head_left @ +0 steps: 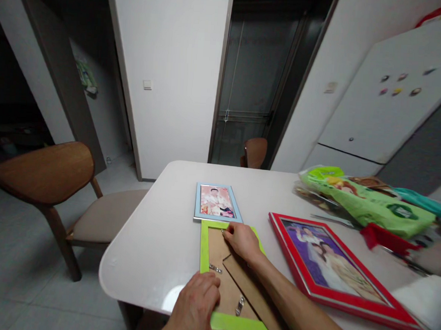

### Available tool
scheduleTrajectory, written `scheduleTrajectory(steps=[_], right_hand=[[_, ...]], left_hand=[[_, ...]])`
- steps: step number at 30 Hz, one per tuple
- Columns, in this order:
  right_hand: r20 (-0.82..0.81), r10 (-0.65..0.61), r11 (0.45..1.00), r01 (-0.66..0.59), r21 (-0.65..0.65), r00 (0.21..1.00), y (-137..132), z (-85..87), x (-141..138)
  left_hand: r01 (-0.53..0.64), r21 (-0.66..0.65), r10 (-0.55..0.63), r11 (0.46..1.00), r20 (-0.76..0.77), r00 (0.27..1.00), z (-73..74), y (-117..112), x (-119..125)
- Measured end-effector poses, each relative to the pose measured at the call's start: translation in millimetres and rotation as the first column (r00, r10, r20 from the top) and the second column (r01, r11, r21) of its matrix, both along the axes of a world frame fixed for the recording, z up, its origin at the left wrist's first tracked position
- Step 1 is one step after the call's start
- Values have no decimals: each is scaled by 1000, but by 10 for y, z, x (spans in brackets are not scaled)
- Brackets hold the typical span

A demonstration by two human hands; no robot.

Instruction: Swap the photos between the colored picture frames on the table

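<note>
A lime-green picture frame lies face down on the white table, its brown backing board showing. My left hand rests on the frame's near left part, fingers curled down on the board beside a small metal clip. My right hand reaches to the frame's far edge, fingertips pinched at a clip there. Just beyond lies a small light-blue frame with a photo facing up.
A large red frame with a photo lies to the right. Green plastic packets pile at the table's far right. A wooden chair stands left of the table. A white fridge is at back right.
</note>
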State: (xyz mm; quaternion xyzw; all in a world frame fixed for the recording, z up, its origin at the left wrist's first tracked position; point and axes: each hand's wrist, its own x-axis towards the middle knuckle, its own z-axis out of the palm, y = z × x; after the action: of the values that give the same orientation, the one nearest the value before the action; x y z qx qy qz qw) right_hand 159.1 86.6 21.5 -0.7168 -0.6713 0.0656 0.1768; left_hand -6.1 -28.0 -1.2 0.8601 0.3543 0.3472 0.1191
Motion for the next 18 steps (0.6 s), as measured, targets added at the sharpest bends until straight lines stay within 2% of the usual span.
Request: scheduleTrajectory(steps=[7,10,12,15,18], right_hand=[[-27,-97,995,96,-31,995,62,11,1],[-54,-62,998,61,-28,997,34,90,0],[-83,23,1000,-25,-18,996,-68,179,-5],[-128,215,976,-216,7,968,-396,308,-2],[-159,436,897,-442,2,886,-828,343,59]], left_hand=[[-12,-68,10,998,-25,1000,-2,-30,0],[-24,-106,21,994,-35,999,35,-53,-11],[-31,-125,26,992,-39,999,57,-62,-18],[-40,-144,33,989,-47,998,70,-66,-21],[-52,-154,42,987,-65,997,66,-66,-14]])
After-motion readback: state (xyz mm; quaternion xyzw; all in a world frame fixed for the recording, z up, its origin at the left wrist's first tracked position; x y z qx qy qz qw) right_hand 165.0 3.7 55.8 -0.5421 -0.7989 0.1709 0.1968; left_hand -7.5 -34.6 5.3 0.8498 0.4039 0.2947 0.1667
